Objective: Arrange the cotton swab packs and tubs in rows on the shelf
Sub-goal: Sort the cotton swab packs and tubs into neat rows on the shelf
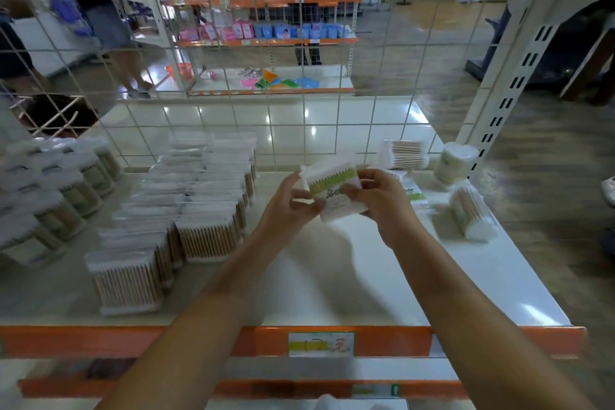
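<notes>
Orange edging (139, 341) with a price label (321, 344) fronts the white shelf (349, 283). Above its middle, the left hand (286, 205) and right hand (382, 201) together pinch a green-labelled swab pack (332, 191). Rows of packs (186, 210) and tubs (56, 196) stand at left; loose packs (404, 153) and tubs (454, 165) lie at right, before the wire grid (266, 76).

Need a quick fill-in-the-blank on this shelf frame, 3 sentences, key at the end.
1. The green-labelled swab pack is held by ______ hands, the left hand and the right hand.
2. The rows of clear swab packs stand to the ______ of the held pack.
3. The front edge of the shelf is coloured ______.

Missing words: both; left; orange
</notes>
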The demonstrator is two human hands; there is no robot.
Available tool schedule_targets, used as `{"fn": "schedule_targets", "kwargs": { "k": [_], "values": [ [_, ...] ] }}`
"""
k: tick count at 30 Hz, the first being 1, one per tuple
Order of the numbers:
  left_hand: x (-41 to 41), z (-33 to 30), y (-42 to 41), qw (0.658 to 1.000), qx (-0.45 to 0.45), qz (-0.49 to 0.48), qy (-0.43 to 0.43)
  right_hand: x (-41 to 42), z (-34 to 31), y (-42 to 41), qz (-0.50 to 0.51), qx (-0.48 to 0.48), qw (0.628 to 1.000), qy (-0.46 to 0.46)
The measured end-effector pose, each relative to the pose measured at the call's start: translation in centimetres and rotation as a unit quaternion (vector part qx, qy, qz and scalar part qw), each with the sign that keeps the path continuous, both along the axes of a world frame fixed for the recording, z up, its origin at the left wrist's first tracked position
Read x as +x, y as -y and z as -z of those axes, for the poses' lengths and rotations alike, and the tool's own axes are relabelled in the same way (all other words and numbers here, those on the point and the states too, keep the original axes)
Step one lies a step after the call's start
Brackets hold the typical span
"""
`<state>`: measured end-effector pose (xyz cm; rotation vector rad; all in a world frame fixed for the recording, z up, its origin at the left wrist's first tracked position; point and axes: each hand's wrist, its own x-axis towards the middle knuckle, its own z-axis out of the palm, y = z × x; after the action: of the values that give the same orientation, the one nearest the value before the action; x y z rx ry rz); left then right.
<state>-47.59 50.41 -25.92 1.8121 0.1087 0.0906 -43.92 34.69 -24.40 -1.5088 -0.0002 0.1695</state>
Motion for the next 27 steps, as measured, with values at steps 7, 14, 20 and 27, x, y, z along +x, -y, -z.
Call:
{"fn": "schedule_targets", "kwargs": {
  "k": [7,14,20,27],
  "values": [
    [-1.7,-1.5,0.5,0.980,-0.197,0.011,0.029,-2.7,-0.3,-0.3,-0.039,0.059,0.997,-0.018],
    [-2.6,-1.9,0.3,0.981,-0.193,0.000,0.025,-4.3,0.3,-0.8,0.056,-0.091,0.986,0.128],
    [-3.0,-2.3,0.5,0.983,-0.176,-0.016,0.038,-5.7,0.4,-1.6,0.051,-0.240,0.915,0.319],
    [-4.0,-2.8,-0.2,0.986,-0.138,-0.010,0.089,-6.7,-1.6,-2.0,-0.010,-0.183,0.945,0.272]
  ]
}}
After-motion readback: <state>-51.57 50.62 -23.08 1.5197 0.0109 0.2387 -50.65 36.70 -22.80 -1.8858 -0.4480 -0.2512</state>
